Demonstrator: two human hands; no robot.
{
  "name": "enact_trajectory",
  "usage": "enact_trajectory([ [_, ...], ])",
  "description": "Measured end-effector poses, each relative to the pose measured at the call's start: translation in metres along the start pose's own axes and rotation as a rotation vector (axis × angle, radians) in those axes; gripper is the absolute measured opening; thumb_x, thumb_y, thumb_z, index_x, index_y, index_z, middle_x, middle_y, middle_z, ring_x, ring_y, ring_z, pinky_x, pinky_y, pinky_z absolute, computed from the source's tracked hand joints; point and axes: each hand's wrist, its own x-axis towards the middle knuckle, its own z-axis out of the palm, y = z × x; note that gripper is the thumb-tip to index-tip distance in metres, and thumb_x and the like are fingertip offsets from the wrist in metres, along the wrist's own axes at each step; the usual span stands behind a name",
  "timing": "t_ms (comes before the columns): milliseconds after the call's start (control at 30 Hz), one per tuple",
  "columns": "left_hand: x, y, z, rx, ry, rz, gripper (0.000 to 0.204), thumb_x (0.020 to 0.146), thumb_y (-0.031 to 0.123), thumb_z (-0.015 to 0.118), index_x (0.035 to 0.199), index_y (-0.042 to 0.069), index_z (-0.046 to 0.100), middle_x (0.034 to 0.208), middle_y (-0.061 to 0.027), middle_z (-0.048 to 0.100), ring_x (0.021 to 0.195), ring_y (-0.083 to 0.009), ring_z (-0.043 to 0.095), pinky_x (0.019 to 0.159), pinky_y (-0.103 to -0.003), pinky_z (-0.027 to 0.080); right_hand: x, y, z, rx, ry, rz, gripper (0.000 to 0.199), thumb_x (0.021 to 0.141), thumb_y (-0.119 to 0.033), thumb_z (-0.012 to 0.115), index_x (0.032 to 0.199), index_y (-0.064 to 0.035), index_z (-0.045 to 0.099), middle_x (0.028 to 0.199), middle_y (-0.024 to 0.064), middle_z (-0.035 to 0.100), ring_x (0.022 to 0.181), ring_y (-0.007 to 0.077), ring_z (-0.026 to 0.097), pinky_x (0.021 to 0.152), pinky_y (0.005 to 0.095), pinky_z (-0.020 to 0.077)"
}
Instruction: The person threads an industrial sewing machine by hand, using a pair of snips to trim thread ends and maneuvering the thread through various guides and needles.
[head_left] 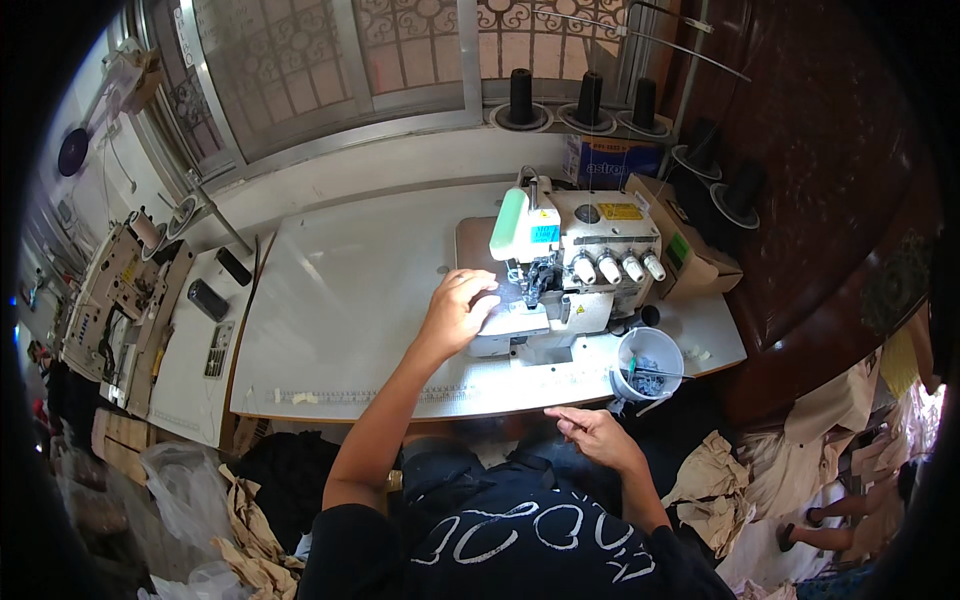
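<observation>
A white overlock sewing machine (590, 235) with a green front cover stands on the white worktable (330, 300), its needle area lit. My left hand (462, 310) is at the left of the needle area, beside the machine's cloth plate (520, 322). Its fingers are curved and parted from the thumb, and I see nothing held in it. Lower down, my right hand (600, 438) hovers in front of the table's near edge, below a white bucket (622, 368). The index finger points left with the thumb close under it; no held thing shows there.
Black thread cones (521, 98) stand on holders behind the machine. An open cardboard box (690, 240) sits to its right, with a blue box (610, 160) behind. Another sewing machine (125, 290) is at left. Tan cloth (712, 490) lies at lower right; a person's legs (830, 525) show beyond.
</observation>
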Motion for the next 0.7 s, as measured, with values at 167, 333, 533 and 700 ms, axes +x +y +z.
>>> enact_trajectory([
  [167,0.024,-0.016,0.029,0.116,0.005,-0.025,0.029,0.074,0.011,0.066,0.102,0.003,0.062,0.104,-0.0119,0.063,0.099,-0.0288,0.057,0.09,-0.038,0.043,0.013,-0.004,0.002,-0.063,0.204,-0.214,0.026,0.088,-0.015,0.056,0.11,-0.0014,0.061,0.083,0.0107,0.061,0.071,0.0162,0.054,0.065,0.0272,0.0446],
  [333,0.044,-0.02,0.033,0.187,-0.253,-0.139,0.029,0.083,0.017,0.057,0.109,0.003,0.057,0.104,-0.0177,0.059,0.098,-0.0321,0.055,0.087,-0.042,0.042,0.023,-0.023,-0.007,-0.139,0.253,-0.165,0.022,0.084,-0.013,0.061,0.101,0.0018,0.062,0.075,0.0123,0.061,0.064,0.0166,0.055,0.06,0.0281,0.046],
  [533,0.039,-0.031,0.047,0.203,-0.164,-0.08,0.02,0.09,0.014,0.047,0.102,0.0,0.053,0.098,-0.0188,0.057,0.092,-0.0344,0.056,0.083,-0.041,0.043,0.051,-0.04,-0.018,-0.183,0.442,-0.334,0.016,0.077,-0.006,0.063,0.092,0.0015,0.06,0.082,0.0176,0.061,0.07,0.0301,0.062,0.061,0.0343,0.0482],
  [700,0.038,-0.037,0.036,-0.099,-0.044,-0.22,0.022,0.079,0.004,0.053,0.1,0.001,0.054,0.103,-0.016,0.054,0.099,-0.0323,0.05,0.086,-0.04,0.041,0.081,-0.054,-0.016,-0.365,0.687,-0.454,0.01,0.077,-0.007,0.063,0.086,-0.0067,0.06,0.076,0.0132,0.053,0.067,0.0338,0.057,0.057,0.041,0.0455],
])
